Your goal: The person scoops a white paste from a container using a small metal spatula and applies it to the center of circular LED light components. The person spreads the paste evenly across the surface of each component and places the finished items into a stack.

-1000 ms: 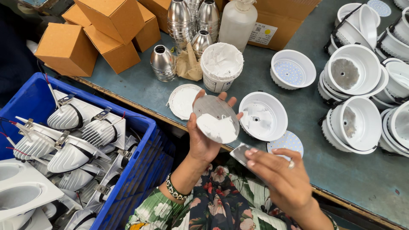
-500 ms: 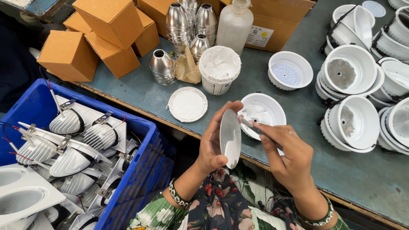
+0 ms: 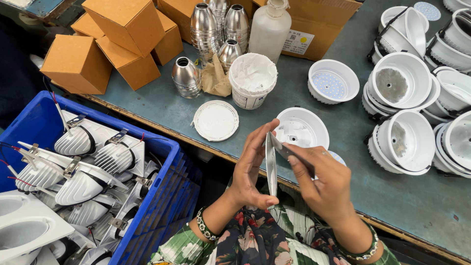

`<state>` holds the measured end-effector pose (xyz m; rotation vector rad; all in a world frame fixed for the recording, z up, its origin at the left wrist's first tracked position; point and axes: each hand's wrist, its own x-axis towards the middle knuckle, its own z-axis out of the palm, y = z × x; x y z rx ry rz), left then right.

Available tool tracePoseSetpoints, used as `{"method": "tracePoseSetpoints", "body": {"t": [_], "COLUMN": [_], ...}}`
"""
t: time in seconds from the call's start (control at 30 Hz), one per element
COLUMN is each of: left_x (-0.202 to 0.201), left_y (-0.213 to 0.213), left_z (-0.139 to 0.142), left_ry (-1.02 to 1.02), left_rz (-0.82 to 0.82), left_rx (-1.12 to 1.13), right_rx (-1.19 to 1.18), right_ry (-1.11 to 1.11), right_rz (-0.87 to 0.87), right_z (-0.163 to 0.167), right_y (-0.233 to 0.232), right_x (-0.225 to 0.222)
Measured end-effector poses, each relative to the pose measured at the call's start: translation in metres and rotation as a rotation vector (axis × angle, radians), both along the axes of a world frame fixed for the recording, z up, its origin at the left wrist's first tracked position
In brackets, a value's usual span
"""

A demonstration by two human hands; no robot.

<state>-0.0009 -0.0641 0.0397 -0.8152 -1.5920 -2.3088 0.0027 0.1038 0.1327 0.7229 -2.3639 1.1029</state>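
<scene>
Item one: my left hand (image 3: 252, 169), fingers curled around a thin round metal disc (image 3: 271, 164), which I hold on edge, above the near rim of the bench (image 3: 196, 105).

Item two: my right hand (image 3: 324, 184), pinching a small flat scraper (image 3: 287, 151) whose tip touches the disc's face.

Item three: a white round housing (image 3: 300, 128), open side up, on the bench just beyond my hands.

Item four: a white tub of paste (image 3: 252, 80), its lid (image 3: 216, 120) lying flat beside it.

Item five: shiny metal reflector cups (image 3: 186, 76), some stacked, near a translucent plastic bottle (image 3: 269, 29).

Item six: brown cardboard boxes (image 3: 125, 34), piled at the bench's far left.

Item seven: more white housings (image 3: 400, 86), clustered at the right.

Item eight: a blue crate (image 3: 162, 196) at my left, holding finned white lamp bodies (image 3: 78, 142) with spring clips.
</scene>
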Motion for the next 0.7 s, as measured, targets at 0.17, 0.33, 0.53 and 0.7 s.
{"method": "tracePoseSetpoints", "body": {"t": [0.17,0.33,0.53,0.7], "left_x": [0.001,-0.002,-0.007,-0.013], "left_y": [0.001,0.005,0.004,0.002], "left_z": [-0.002,-0.006,-0.004,0.006], "left_ry": [0.021,0.039,-0.035,-0.191], "left_rz": [0.031,0.067,0.028,-0.120], "left_rx": [-0.027,-0.037,0.038,0.374], "right_rx": [0.005,0.024,0.040,-0.057], "right_ry": [-0.016,0.029,0.031,0.118], "right_rz": [0.001,0.016,-0.022,-0.151], "right_z": [0.002,0.004,0.011,0.022], "right_y": [-0.007,-0.012,-0.004,0.016], "right_x": [0.005,0.011,0.023,0.027]}}
